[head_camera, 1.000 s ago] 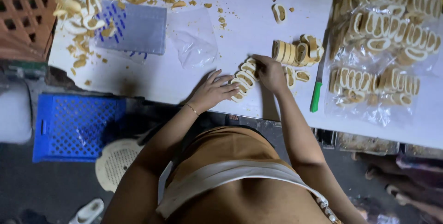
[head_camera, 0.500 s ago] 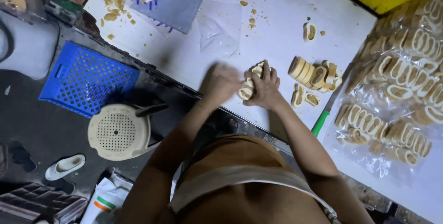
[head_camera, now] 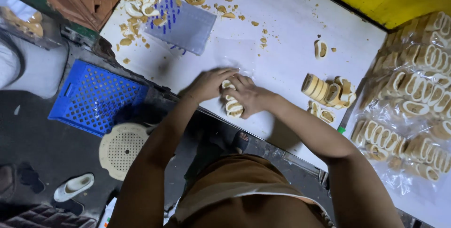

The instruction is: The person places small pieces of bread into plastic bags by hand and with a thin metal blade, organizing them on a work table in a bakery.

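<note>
Hands closed around a short row of ring-shaped biscuits at the near table edge.
Left hand [head_camera: 209,83] and right hand [head_camera: 251,97] cup the biscuit row [head_camera: 232,105] from both sides on the white table [head_camera: 282,44]; loose biscuit stack [head_camera: 326,89] nearby, bagged packs [head_camera: 413,101] well apart at right.

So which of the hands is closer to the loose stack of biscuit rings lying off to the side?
Right. The right hand lies just beside the loose stack of biscuit rings; the left hand sits beyond it, farther away.
</note>
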